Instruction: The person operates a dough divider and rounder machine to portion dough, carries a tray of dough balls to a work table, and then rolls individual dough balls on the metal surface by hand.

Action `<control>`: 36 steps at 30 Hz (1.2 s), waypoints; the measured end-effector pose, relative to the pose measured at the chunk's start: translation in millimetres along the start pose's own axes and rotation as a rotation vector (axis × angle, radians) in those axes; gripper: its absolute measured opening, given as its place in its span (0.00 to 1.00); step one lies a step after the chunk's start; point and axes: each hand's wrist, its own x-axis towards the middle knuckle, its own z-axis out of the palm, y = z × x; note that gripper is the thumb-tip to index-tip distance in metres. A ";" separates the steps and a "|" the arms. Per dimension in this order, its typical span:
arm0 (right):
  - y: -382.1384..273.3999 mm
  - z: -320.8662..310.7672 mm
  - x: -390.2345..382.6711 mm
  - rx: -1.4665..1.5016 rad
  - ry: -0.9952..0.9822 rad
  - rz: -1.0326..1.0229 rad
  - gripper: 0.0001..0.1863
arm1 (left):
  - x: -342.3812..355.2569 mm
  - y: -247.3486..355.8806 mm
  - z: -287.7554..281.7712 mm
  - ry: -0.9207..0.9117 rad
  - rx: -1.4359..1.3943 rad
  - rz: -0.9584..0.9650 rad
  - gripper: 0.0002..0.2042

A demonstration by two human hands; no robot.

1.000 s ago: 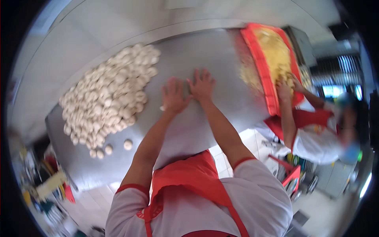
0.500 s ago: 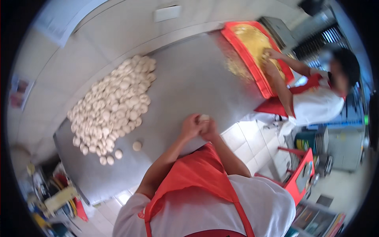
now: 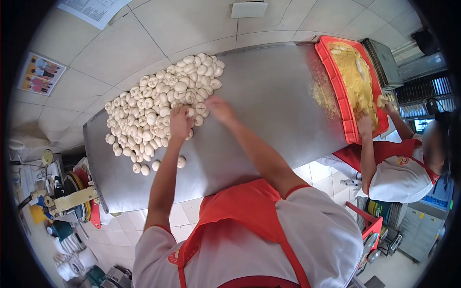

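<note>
A large heap of round, pale dough balls [image 3: 144,115], several with creased or pinched tops, covers the left of the metal table [image 3: 269,86]. At the heap's right side is my left hand [image 3: 180,125], its fingers curled against a dough ball [image 3: 191,112] by the thumb. My right hand [image 3: 220,109] hovers just right of the heap's edge, smeared by motion. Its fingers point left towards the dough, and whether they hold anything does not show. A few single dough balls [image 3: 181,162] lie apart at the heap's near side.
At the table's right end stands a red tray [image 3: 333,74] of yellow crumbly powder, with powder spilled beside it. A co-worker [image 3: 396,163] in a red apron works there, one hand in the tray. Tools and spools [image 3: 72,192] crowd the area beyond the table's left end.
My hands were together around a small dough piece in front of my apron. They have parted and moved forward and left to the heap. The head view has shifted too.
</note>
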 end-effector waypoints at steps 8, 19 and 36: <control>-3.1 10.1 -28.8 -0.242 0.316 -0.318 0.11 | -188.2 27.9 48.5 -0.068 -0.298 -0.185 0.20; 145.5 -94.0 -270.9 -0.747 0.218 -0.021 0.41 | -135.6 72.4 105.7 -0.287 0.223 0.262 0.44; 73.2 -140.0 -88.2 -0.776 0.461 0.182 0.41 | -45.1 111.5 128.1 -0.286 0.140 0.366 0.32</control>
